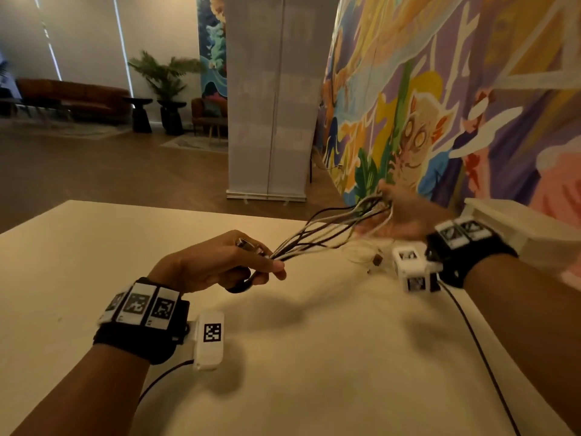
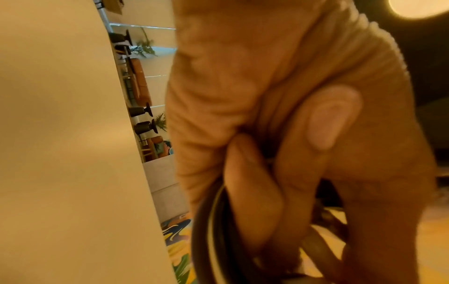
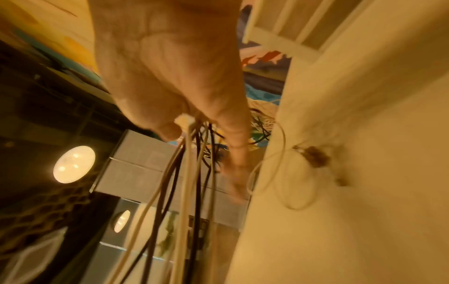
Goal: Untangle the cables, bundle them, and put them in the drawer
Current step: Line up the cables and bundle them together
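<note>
A bunch of black and white cables (image 1: 327,231) stretches in the air between my two hands above the cream table (image 1: 125,247). My left hand (image 1: 267,269) grips one end, fingers curled round the strands (image 2: 213,230), with metal plugs (image 1: 248,245) sticking out above the fist. My right hand (image 1: 390,202), blurred, pinches the far end near the mural. In the right wrist view, thumb and fingers hold the cables (image 3: 184,192) beside a white plug (image 3: 184,120). A small pale coiled cable (image 1: 361,253) with a brown plug (image 3: 313,157) lies on the table under them.
A white drawer unit (image 1: 518,228) stands at the table's right edge, by the painted wall (image 1: 440,89). A white roll-up banner (image 1: 270,121) stands beyond the table's far edge. Black wrist-camera leads (image 1: 478,347) trail over the table near me.
</note>
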Motion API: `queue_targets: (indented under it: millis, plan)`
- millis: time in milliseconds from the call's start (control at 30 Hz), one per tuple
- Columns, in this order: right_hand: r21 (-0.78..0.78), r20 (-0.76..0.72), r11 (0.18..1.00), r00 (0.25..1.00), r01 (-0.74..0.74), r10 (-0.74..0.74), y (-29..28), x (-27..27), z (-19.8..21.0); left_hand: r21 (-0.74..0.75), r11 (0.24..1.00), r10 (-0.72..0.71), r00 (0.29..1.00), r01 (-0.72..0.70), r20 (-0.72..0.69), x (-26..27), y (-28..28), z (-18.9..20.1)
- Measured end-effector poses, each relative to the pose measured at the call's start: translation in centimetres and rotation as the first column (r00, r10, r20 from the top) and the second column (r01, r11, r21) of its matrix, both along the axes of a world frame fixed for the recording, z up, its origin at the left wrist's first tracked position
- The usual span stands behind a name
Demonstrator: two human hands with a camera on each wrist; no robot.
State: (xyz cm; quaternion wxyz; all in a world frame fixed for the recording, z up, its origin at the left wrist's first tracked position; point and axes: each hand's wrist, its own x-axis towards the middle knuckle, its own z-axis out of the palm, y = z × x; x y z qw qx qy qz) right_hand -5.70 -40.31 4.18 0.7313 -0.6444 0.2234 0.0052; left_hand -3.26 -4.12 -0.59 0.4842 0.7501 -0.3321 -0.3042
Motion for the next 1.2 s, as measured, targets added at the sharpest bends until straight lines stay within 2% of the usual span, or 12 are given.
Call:
queue_targets:
  millis: [67,133,233,300,433,500,600,667,733,767,900,1200]
  plan:
    - [-0.195,-0.282,0.969,0.955,-0.152,0.093,1.3,-2.3,-2.2,0.036,0.998,0.053,0.999,-0.053,0.002,0.1,-0.5,-0.4]
    - [-0.299,-0.402,0.916,0.906,-0.268,0.134,3.3,-4.8,-3.0,0.062,0.992,0.113,0.994,-0.113,0.006,0.4,-0.8,-0.8]
    - [-0.537,-0.418,0.782,0.905,-0.315,0.077,5.2,-7.6,-2.4,0.082,0.981,0.176,0.984,-0.176,0.003,0.7,-1.0,-1.1]
    - [-0.725,-0.404,0.615,0.914,-0.309,-0.017,5.3,-8.8,-1.8,0.090,0.975,0.205,0.979,-0.205,0.002,0.8,-1.3,-1.2]
    - [-0.948,-0.145,0.304,0.976,-0.090,-0.161,4.5,-10.5,-0.4,0.106,0.956,0.276,0.961,-0.274,-0.001,1.0,-1.7,-1.3]
    - [-0.970,-0.028,0.242,0.999,-0.016,-0.045,5.5,-10.9,-0.1,0.091,0.951,0.297,0.955,-0.295,-0.011,0.8,-2.0,-1.2]
    - [-0.932,0.010,0.336,0.919,-0.134,0.394,9.1,-9.9,-2.1,0.080,0.958,0.277,0.961,-0.277,0.007,0.1,-2.6,-0.9]
    - [-0.968,-0.059,0.170,0.827,-0.184,0.559,10.8,-7.8,-4.7,0.080,0.977,0.199,0.980,-0.199,0.010,-0.7,-3.0,-0.5]
    - [-0.995,-0.071,0.009,0.796,-0.096,0.601,11.4,-5.2,-6.2,0.071,0.994,0.078,0.997,-0.077,-0.011,-1.7,-3.1,0.0]
    - [-0.999,-0.038,0.005,0.786,-0.053,0.617,11.1,-4.0,-6.4,0.065,0.998,0.015,1.000,-0.014,-0.023,-2.0,-3.1,0.3]
    - [-0.975,0.116,0.218,0.765,-0.033,0.634,8.6,-0.8,-6.1,0.027,1.000,-0.008,1.000,0.008,-0.019,-1.5,-2.0,1.2]
    - [-0.956,0.271,0.205,0.896,0.209,0.352,4.3,0.7,-8.5,-0.081,0.973,0.216,0.976,-0.217,-0.025,1.9,2.6,0.9]
